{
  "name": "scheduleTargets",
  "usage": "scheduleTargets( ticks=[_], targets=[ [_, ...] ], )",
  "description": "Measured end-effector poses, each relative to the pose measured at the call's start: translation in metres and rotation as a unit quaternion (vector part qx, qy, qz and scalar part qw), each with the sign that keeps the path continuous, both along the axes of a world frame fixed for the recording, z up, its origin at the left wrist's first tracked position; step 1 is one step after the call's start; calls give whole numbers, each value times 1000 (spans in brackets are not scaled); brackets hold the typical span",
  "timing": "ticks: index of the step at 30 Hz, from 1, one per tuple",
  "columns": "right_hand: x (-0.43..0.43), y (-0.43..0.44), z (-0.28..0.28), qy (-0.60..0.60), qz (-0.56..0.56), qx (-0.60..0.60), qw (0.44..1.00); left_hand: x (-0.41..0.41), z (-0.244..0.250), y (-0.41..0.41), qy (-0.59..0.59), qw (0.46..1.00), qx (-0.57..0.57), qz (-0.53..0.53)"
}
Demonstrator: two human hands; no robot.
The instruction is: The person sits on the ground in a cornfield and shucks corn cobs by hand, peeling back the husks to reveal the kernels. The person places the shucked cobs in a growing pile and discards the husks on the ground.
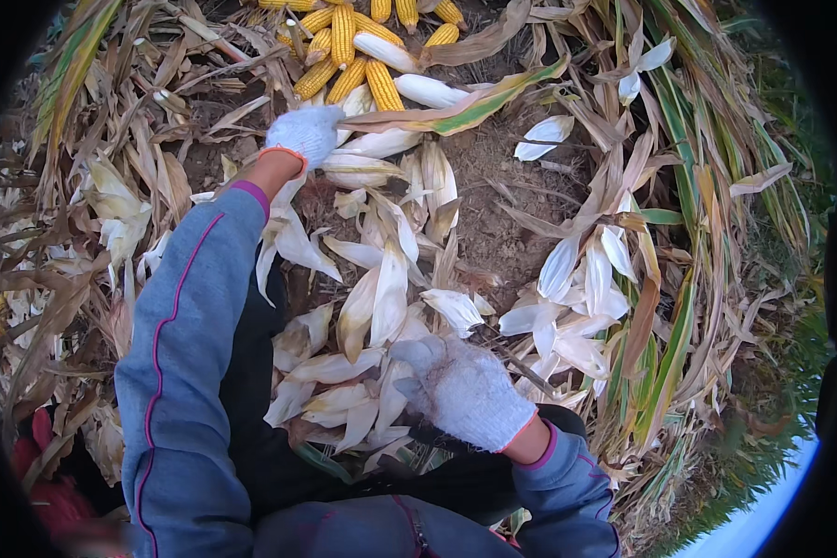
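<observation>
My left hand (303,136), in a white knit glove with an orange cuff edge, reaches forward to the near side of the corn pile. Its fingers are partly hidden, beside a long yellow-green corn leaf (460,115) and pale husk-covered ears (380,143); whether it grips one is unclear. Closer to my body, my right hand (467,394), in a matching soiled glove, hovers over loose dry husks (390,293). Its fingers are slightly bent and apart, with nothing visible in them. Bare yellow corn ears (343,35) lie piled at the top of the view.
Two pale ears, one of them (429,91) at the pile's right edge, lie among the yellow ones. Dry stalks and leaves (153,97) heap up on the left. More stalks (676,279) and husks (586,279) lie right. Brown soil (495,188) shows between.
</observation>
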State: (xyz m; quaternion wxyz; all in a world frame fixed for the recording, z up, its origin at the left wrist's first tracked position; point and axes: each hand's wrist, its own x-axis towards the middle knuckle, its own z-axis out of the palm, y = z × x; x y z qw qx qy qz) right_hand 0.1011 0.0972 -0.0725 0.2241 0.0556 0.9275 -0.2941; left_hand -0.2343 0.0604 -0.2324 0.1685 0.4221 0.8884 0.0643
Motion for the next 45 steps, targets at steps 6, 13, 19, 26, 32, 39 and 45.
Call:
scheduleTargets(
  ticks=[6,13,19,26,32,39,45],
  targets=[
    [1,-8,-6,-6,-19,-51,999,-64,-37,-45,8,997,66,34],
    [10,-10,-3,-2,-25,-52,998,45,45,35,136,960,193,-151],
    [20,-10,-2,25,-21,-58,998,124,0,71,37,932,96,-347],
    [33,-9,1,51,-11,32,998,137,-69,63,48,933,-16,-357],
    [33,-13,8,29,19,-10,999,149,-107,6,-129,910,-241,-310],
    [36,-12,5,37,1,-4,999,178,-97,-20,-137,877,-277,-368],
    [32,-15,6,39,0,-17,999,193,-129,-18,-122,960,-107,-227]
  ],
)
